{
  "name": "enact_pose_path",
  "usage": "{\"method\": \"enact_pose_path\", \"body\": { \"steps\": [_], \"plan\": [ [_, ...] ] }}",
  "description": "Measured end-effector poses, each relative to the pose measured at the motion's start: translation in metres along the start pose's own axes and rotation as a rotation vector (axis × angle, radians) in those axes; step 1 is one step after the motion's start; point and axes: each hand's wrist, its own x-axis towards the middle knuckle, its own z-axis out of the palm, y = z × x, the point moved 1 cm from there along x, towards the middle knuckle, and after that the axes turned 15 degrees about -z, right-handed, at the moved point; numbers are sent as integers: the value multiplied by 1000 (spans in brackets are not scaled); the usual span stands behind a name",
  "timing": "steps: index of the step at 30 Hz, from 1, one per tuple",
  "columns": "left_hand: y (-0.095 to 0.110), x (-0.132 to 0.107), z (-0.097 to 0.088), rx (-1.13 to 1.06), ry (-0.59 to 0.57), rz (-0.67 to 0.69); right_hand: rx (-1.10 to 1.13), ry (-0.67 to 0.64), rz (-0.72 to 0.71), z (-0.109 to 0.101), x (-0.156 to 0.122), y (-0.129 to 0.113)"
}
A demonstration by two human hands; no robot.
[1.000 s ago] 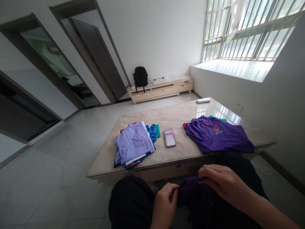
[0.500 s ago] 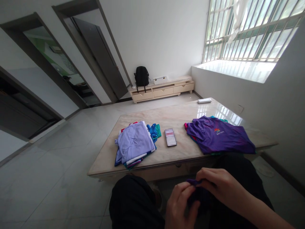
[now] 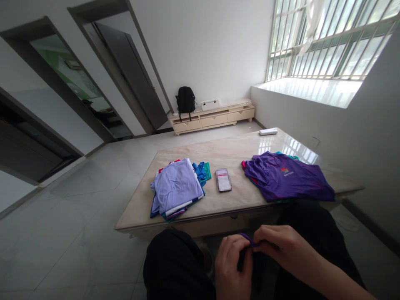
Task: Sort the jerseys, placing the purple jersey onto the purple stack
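Dark purple cloth (image 3: pixel 248 238), crumpled and only partly in view, is gripped between two hands at five o'clock in the view, short of the near edge of the pale, glossy marble-topped bench (image 3: pixel 218 154). The left hand (image 3: pixel 233 259) pinches it narrowly between thumb and curled fingers; the right hand (image 3: pixel 286 246) pinches it just beside. Below them it goes into shadow between the black-trousered knees (image 3: pixel 175 256), its full shape hidden. From the hands, a folded clothes stack topped with pale lavender fabric (image 3: pixel 178 185) lies at ten o'clock on the bench, a flat rectangular object with a pixelated face (image 3: pixel 224 180) at eleven, and a pile topped by a purple shirt (image 3: pixel 290 177) at one. Farther off, toward eleven, a black fabric backpack (image 3: pixel 186 100) sits on a low cream cabinet (image 3: pixel 215 121).
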Motion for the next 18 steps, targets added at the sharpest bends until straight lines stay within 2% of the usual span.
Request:
{"method": "enact_pose_path", "body": {
  "steps": [6,12,14,18],
  "plan": [
    [5,-2,-4,72,56,62,-178,-43,-25,4,-2,1],
    [2,-9,3,118,8,-59,-270,-11,-25,6,-3,-1],
    [1,-7,4,96,-38,-119,-243,-9,-14,5,-3,0],
    [-1,-2,5,-22,-274,-283,-202,-9,-23,4,-6,5]
  ]
}}
